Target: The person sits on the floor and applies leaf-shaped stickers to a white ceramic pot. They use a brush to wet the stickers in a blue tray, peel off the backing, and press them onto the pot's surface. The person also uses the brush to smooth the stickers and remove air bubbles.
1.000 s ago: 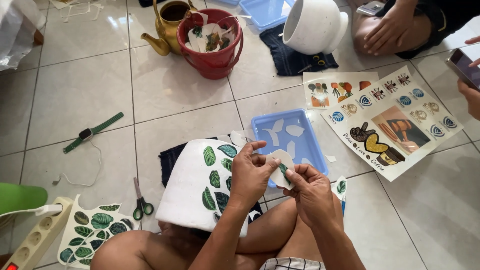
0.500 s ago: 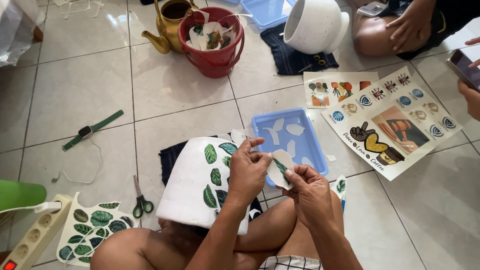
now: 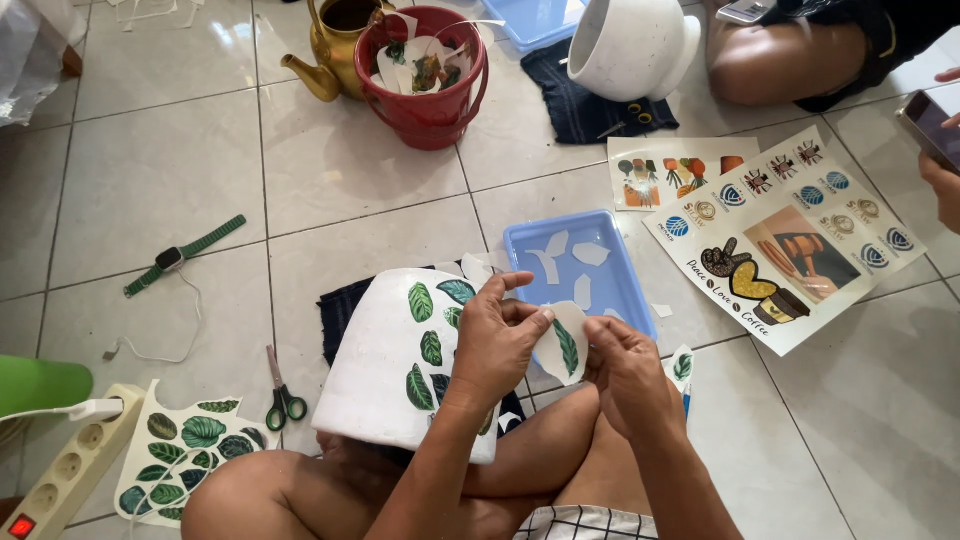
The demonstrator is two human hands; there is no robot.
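She sits cross-legged on the tiled floor, a white pot [image 3: 385, 370] already dotted with green leaves lying on its side across her lap. Both the left hand [image 3: 495, 345] and right hand [image 3: 625, 375] pinch a leaf decal [image 3: 563, 345] between fingertips, apparently peeling its backing. Placing it on the pot's bare surface would call for careful, flat pressing. Just beyond sits a blue tray [image 3: 620, 290] of offcuts, then sticker sheets [image 3: 790, 235] and a red bucket [image 3: 425, 105].

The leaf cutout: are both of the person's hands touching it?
Touching. The head view shows the left hand pinching the leaf cutout at its left edge, and the right hand's fingertips pressed on its right edge, no gap visible.
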